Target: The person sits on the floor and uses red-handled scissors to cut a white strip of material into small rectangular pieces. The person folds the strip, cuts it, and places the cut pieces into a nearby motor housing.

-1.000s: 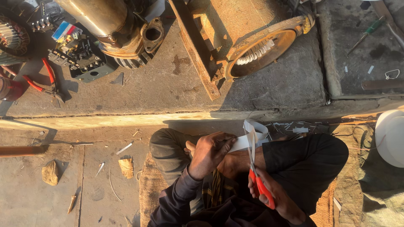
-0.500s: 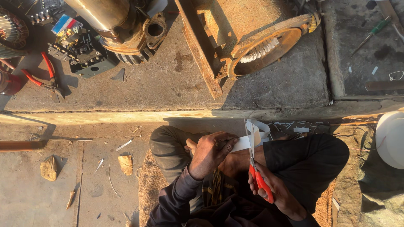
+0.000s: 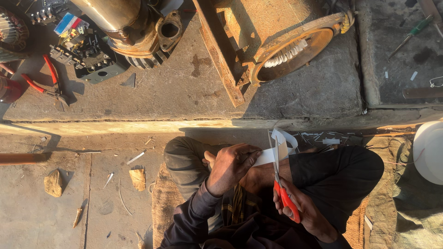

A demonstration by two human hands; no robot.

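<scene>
Scissors [image 3: 282, 184] barely shifted since earlier; my right hand [image 3: 302, 212] grips them, left hand [image 3: 230, 166] pinches white strip [image 3: 272, 154] beside them. Risk: blades nicking fingers.

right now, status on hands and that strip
Left hand pinches white strip. Right hand works red scissors, blades on strip. Nothing in the way.

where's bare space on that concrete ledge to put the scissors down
Bare concrete lies between the red pliers and the rusty motor housing, and again right of the housing. The top left is crowded with parts. The right hand holds the scissors; the left hand holds the white strip.
</scene>
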